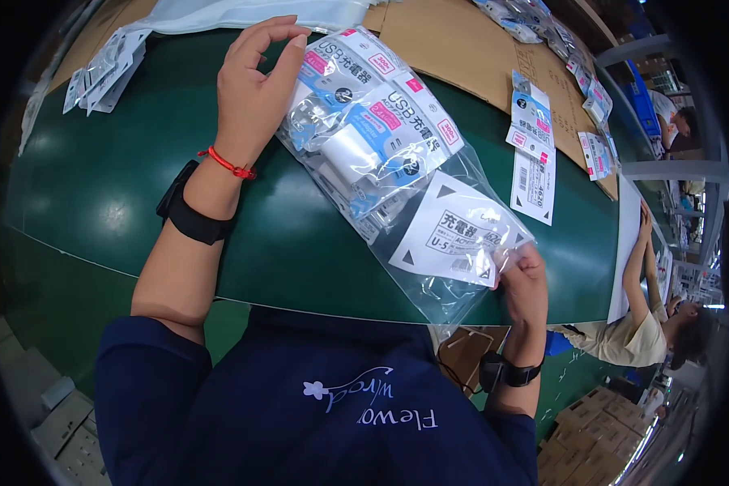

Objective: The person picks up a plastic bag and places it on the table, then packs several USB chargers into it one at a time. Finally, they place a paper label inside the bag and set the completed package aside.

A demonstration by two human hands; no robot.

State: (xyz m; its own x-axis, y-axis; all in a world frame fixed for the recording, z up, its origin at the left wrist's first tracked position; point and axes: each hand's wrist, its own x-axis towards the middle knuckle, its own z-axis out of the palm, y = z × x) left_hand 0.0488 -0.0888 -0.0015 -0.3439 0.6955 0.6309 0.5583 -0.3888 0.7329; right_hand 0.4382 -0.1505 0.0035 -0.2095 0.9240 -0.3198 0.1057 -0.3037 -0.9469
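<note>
A clear plastic bag (454, 301) lies slantwise on the green table, filled with several charger packs (381, 121) in blue, white and pink packaging. Toward its lower right end is a white printed label card (455, 231) with black corner triangles. My right hand (524, 283) pinches the bag's edge by the card's corner; whether the card itself is gripped I cannot tell. At the bag's far left end, my left hand (255, 89) curves with thumb and fingers apart, the thumb against the plastic.
The green table (113, 194) carries another charger pack with a label (533, 154) at right. White-backed packs (109, 73) lie far left. Flattened cardboard (462, 49) and clear plastic sheets (251, 14) are at the back, with more packs (595, 154) along the right. Other people (632, 332) are at right.
</note>
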